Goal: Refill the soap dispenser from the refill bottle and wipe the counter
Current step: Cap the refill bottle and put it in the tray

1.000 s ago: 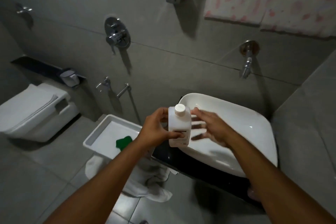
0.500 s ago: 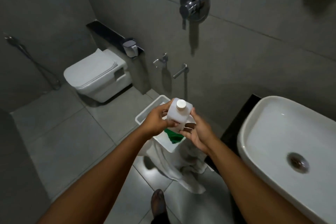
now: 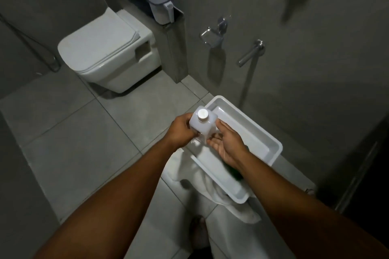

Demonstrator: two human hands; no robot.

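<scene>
You have the refill bottle (image 3: 202, 127) upright between both hands, above the near-left corner of the white tray (image 3: 255, 132) that sits low over the floor tiles; your left hand (image 3: 182, 132) wraps its fingers around the bottle's left side in a firm grasp, while your right hand (image 3: 226, 145) lies palm-up against the lower right side, cupping rather than clamping it. The white cap (image 3: 203, 115) looks to be seated on the neck, so nothing has been poured yet by the look of things; the soap dispenser, the sink and the counter are all out of view. The risks from here — as I judge them — start with the cap: twist it off over the tiles and a squeezed bottle could spit soap onto the floor, right where your foot (image 3: 199, 231) stands; a slick tile is the worst outcome here. The bottle's walls look smooth, so a loose right palm may let it slide if the left hand lets go; the white towel (image 3: 223, 193) hanging below the tray could catch a drip, yet a snag on it might tip the tray.
</scene>
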